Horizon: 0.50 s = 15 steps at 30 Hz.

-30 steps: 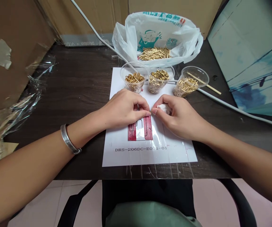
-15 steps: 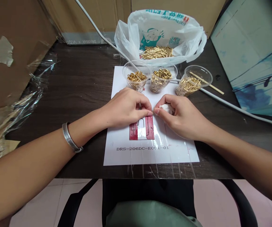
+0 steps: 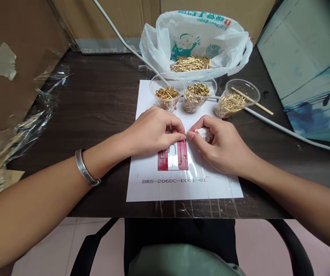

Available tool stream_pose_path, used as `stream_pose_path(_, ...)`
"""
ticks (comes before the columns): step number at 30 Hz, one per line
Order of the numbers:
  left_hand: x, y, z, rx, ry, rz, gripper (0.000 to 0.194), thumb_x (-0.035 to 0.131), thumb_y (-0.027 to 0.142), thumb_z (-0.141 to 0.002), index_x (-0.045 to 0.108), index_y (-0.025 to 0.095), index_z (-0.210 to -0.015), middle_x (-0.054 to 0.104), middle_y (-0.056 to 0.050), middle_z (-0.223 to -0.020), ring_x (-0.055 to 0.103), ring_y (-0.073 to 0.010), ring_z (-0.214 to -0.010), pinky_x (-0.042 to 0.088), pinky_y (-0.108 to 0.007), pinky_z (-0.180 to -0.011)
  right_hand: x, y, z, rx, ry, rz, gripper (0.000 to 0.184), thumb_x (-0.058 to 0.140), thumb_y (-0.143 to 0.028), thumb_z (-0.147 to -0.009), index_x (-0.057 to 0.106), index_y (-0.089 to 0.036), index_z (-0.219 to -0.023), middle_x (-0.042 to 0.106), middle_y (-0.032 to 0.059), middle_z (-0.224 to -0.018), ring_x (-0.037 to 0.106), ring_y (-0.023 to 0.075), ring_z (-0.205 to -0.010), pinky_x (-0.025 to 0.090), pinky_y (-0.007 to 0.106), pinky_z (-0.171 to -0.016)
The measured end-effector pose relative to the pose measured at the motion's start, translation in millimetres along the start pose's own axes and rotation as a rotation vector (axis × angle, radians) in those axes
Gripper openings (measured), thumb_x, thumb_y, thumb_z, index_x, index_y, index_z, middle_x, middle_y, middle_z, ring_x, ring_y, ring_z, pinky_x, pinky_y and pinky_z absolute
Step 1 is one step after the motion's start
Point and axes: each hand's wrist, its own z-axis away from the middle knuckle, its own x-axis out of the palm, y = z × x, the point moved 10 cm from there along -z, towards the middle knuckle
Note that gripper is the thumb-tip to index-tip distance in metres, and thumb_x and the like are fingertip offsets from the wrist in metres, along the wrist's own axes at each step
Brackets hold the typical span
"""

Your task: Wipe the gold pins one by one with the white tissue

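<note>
My left hand (image 3: pixel 159 128) is closed in a pinch, thumb against forefinger, above the printed sheet of paper (image 3: pixel 142 191). Facing it just to the right, my right hand (image 3: pixel 224 143) pinches thumb and forefinger too, the tips nearly meeting the left ones. Whatever tiny piece lies between the fingertips is too small to make out. A crumpled white wad (image 3: pixel 205 133), perhaps tissue, is tucked in the curled fingers of my right hand. Under my left fingers a red-and-white printed rectangle (image 3: pixel 183 159) lies on the sheet, its upper part hidden.
Beyond the hands stand a clear cup (image 3: pixel 166 97) of small gold parts, another cup (image 3: pixel 196 99) of short gold tubes, and a tilted cup (image 3: pixel 231 103) of gold pins with a stick (image 3: pixel 265 109). Behind is a plastic bag (image 3: pixel 231 53) of gold pins. A white cable (image 3: pixel 291 132) crosses the table.
Both hands keep their pinches in nearly the same place. The whole view has shifted very slightly; the right fingertips look a touch farther from the left ones.
</note>
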Motion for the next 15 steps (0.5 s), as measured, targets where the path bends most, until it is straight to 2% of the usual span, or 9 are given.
stream_pose_path(10, -0.4, -1.3, -0.6, 0.001, 0.029, -0.027, 0.009, 0.068, 0.025, -0.079, 0.076, 0.02, -0.078, 0.072, 0.001, -0.071, 0.061, -0.0116, -0.066, 0.039, -0.025, -0.061, -2.9, -5.9, 0.5, -0.053, 0.051, 0.017, 0.013, 0.058, -0.026, -0.084, 0.063, -0.015, -0.079, 0.053, -0.002, -0.062, 0.04, 0.0095, -0.054, 0.03, 0.027, -0.056)
stream_pose_path(15, -0.8, -1.0, -0.2, -0.003, 0.03, -0.036, 0.01, 0.068, 0.026, -0.079, 0.076, 0.02, -0.079, 0.071, 0.001, -0.07, 0.06, -0.0113, -0.065, 0.038, -0.025, -0.061, -1.9, -4.0, 0.3, -0.039, 0.016, 0.019, 0.014, 0.057, -0.028, -0.086, 0.063, -0.016, -0.081, 0.055, -0.0007, -0.064, 0.04, 0.0105, -0.056, 0.03, 0.028, -0.058)
